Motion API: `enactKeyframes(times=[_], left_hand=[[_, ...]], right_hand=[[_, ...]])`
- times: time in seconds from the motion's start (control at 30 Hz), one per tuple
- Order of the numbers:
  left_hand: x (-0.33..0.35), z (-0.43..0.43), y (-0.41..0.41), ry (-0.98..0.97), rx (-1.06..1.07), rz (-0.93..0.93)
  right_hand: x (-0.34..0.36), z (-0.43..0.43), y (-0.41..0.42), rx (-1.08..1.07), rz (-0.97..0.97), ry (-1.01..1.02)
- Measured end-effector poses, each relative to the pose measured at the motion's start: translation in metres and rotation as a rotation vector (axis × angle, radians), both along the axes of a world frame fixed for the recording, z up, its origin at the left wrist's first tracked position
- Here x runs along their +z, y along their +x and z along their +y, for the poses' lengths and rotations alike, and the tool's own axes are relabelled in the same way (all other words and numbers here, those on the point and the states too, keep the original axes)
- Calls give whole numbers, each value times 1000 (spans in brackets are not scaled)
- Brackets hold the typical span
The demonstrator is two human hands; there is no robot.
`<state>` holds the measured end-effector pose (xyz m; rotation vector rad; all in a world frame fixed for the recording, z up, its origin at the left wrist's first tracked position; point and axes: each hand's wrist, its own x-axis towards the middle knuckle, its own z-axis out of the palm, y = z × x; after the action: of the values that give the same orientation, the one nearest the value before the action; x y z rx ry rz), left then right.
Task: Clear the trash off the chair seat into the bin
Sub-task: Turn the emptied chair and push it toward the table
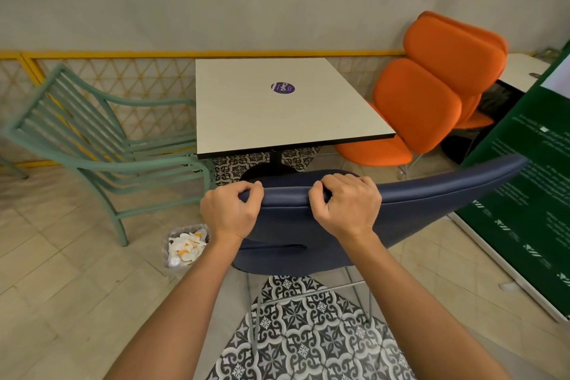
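The navy chair (308,225) stands directly in front of the person, with its backrest facing them. The left hand (229,211) grips the top edge of the backrest at the chair's left end, fingers curled over the padded rim. The right hand (347,207) grips the same edge just to the right, near the middle of the backrest, fingers likewise wrapped over the rim. Both forearms extend straight toward the chair. The top of the chair seat is hidden behind the backrest, so its contents cannot be determined. The bin (168,251) sits on the floor just left of the chair, beside the left wrist. The trash (186,245), crumpled white and orange pieces, lies inside the bin. Beyond the chair stands a square white table (246,120) bearing a round purple sticker (282,88). A green chair (101,139) with a slatted back stands to the far left of the navy chair. Orange chairs (431,92) stand beyond it to the right. A green board (530,194) with white text stands at the navy chair's right end. Patterned tiles (308,333) cover the floor beneath the navy chair.
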<state>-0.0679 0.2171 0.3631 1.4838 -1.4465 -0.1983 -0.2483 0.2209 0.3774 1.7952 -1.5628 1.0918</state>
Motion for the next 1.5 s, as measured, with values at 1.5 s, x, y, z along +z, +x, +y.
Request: enactKeyframes(times=[1.5], left_hand=[[-5,-8,-8,-189,69,-4]], right_hand=[[-13,-13,-66,-13,12,-171]])
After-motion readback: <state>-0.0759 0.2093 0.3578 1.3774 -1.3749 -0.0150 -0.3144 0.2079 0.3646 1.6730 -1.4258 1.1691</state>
